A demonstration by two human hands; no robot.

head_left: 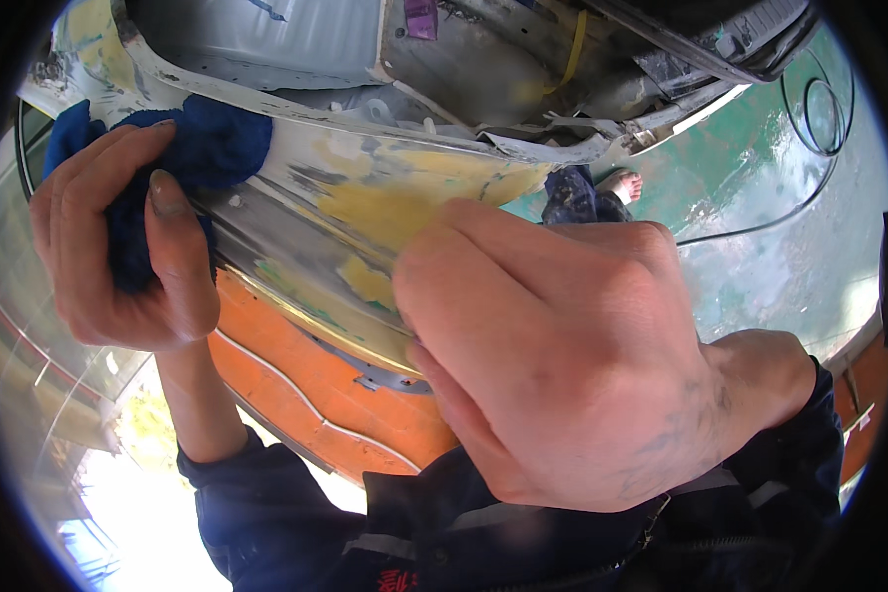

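Note:
My left hand (133,237) is closed around a bunched dark blue cloth (222,143), fingers and thumb curled over it. The cloth rests against the left end of a car body panel (306,212), which has bare grey areas and patches of yellow filler. Large and close to the camera, my right hand (572,365) is closed in front of the panel's right part, its back turned up. Its fingertips are hidden beneath the hand, so anything in them is out of sight.
Behind the panel lies an open car cavity (266,44) of grey sheet metal, with a yellow strap (574,49). A black hose (809,197) curls over the green floor (750,237) at right. Below the panel is an orange surface (296,380) with a white cable (311,409).

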